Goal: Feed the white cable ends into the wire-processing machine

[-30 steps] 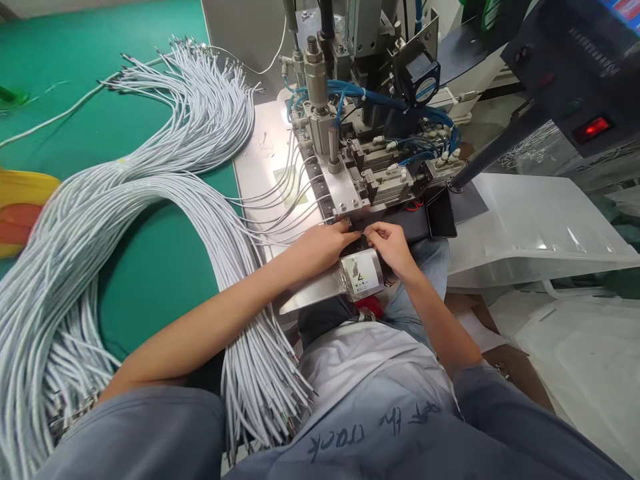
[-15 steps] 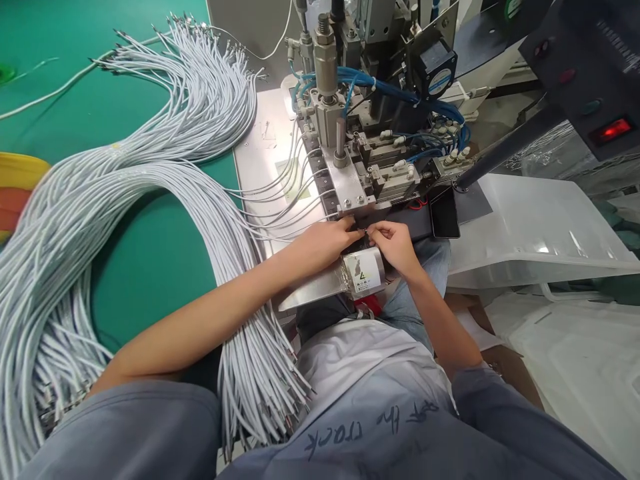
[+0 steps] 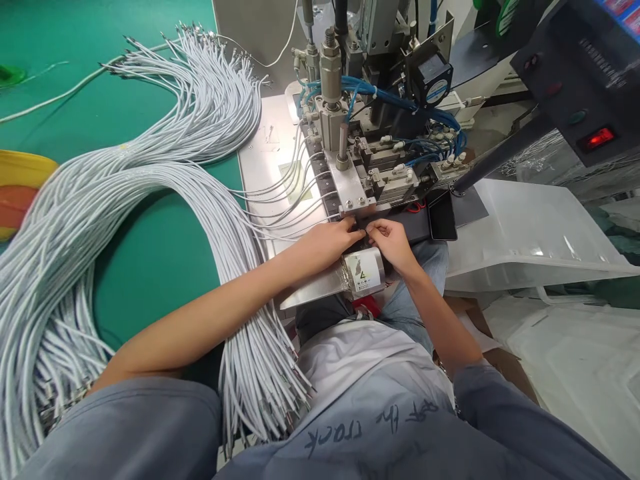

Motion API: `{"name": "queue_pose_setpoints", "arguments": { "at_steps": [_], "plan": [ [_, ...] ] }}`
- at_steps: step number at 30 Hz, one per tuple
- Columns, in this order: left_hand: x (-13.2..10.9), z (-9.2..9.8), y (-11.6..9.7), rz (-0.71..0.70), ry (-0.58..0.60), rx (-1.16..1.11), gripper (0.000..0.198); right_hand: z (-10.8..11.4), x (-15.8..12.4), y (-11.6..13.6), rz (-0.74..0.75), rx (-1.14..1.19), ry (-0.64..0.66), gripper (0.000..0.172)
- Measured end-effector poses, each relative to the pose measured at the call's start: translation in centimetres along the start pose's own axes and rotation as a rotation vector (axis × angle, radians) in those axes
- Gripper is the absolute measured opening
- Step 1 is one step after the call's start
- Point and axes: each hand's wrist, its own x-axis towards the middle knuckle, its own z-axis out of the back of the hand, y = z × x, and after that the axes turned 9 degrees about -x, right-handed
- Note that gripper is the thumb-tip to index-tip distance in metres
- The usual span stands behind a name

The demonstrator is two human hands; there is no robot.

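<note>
My left hand (image 3: 333,240) reaches across to the front end of a metal machine (image 3: 345,180), its fingers bent down at the fixture's edge. What lies under those fingertips is hidden. Close by on the right, the thumb and fingers of my right hand (image 3: 393,241) are pinched together, and anything between them is too small to name. The fingertips of both hands nearly meet. Several white cables (image 3: 287,217) run from a large cable bundle (image 3: 165,175) into the fixture, side by side. Just below my hands sits a metal block with a white label (image 3: 367,272).
A green mat (image 3: 150,267) lies under the bundle at left. Blue air tubes (image 3: 385,90) loop over the machine. At right are a black phone-like slab (image 3: 443,219), a translucent plastic bin (image 3: 540,233) and a control box with a lit red switch (image 3: 597,139).
The camera view has shifted slightly. My right hand's fingertips have moved a little, still pinched, while my left hand stays at the same place on the fixture.
</note>
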Motion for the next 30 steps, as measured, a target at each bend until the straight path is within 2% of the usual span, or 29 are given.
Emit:
{"name": "queue_pose_setpoints", "arguments": {
  "at_steps": [4, 6, 10, 11, 13, 15, 16, 17, 18, 19, 22, 23, 24, 25, 27, 30],
  "plan": [
    [-0.2, 0.5, -0.2, 0.089, 0.033, 0.037, 0.034, 0.0, 0.0, 0.2, -0.084, 0.009, 0.088, 0.021],
    [-0.5, 0.8, -0.3, 0.137, 0.041, 0.063, 0.025, -0.1, 0.1, 0.1, -0.044, -0.005, 0.119, 0.023],
    [-0.9, 1.4, -0.7, 0.148, 0.015, 0.091, 0.023, 0.0, 0.7, -0.6, 0.092, -0.096, 0.116, 0.025],
    [-1.0, 1.5, -0.8, 0.144, 0.015, 0.092, 0.023, 0.2, 0.7, -0.7, 0.118, -0.137, 0.07, 0.024],
    [-1.1, 1.5, -1.0, 0.153, 0.019, 0.093, 0.022, 0.4, -0.1, -0.4, 0.175, -0.216, -0.112, 0.022],
    [-1.1, 1.4, -1.2, 0.198, 0.014, 0.099, 0.021, 0.3, -2.2, 0.4, 0.236, -0.245, -0.336, 0.022],
    [-1.1, 1.3, -1.3, 0.235, 0.0, 0.106, 0.022, -0.1, -3.7, 0.8, 0.268, -0.233, -0.419, 0.022],
    [-1.0, 1.1, -1.4, 0.277, -0.019, 0.113, 0.023, -0.7, -5.3, 1.3, 0.284, -0.222, -0.447, 0.023],
    [-1.0, 1.0, -1.4, 0.315, -0.046, 0.12, 0.024, -1.6, -7.0, 1.6, 0.282, -0.212, -0.401, 0.024],
    [-1.0, 0.8, -1.4, 0.347, -0.074, 0.125, 0.026, -2.6, -8.5, 1.7, 0.256, -0.204, -0.284, 0.023],
    [-0.9, 0.3, -1.2, 0.372, -0.113, 0.111, 0.03, -6.7, -11.5, 1.0, 0.035, -0.115, 0.363, 0.023],
    [-0.9, 0.2, -1.1, 0.374, -0.119, 0.099, 0.029, -8.1, -11.9, 0.4, -0.033, -0.067, 0.537, 0.024],
    [-0.8, 0.2, -1.1, 0.374, -0.125, 0.086, 0.028, -9.4, -12.0, -0.3, -0.085, -0.013, 0.629, 0.025],
    [-0.7, 0.1, -1.0, 0.373, -0.133, 0.073, 0.027, -10.5, -12.1, -0.8, -0.127, 0.035, 0.663, 0.027],
    [-0.6, 0.1, -1.0, 0.361, -0.151, 0.055, 0.027, -12.0, -12.1, -1.5, -0.153, 0.073, 0.63, 0.03],
    [-0.4, 0.3, -1.2, 0.326, -0.18, 0.05, 0.028, -12.4, -12.4, -1.0, 0.018, -0.075, 0.48, 0.024]
  ]
}}
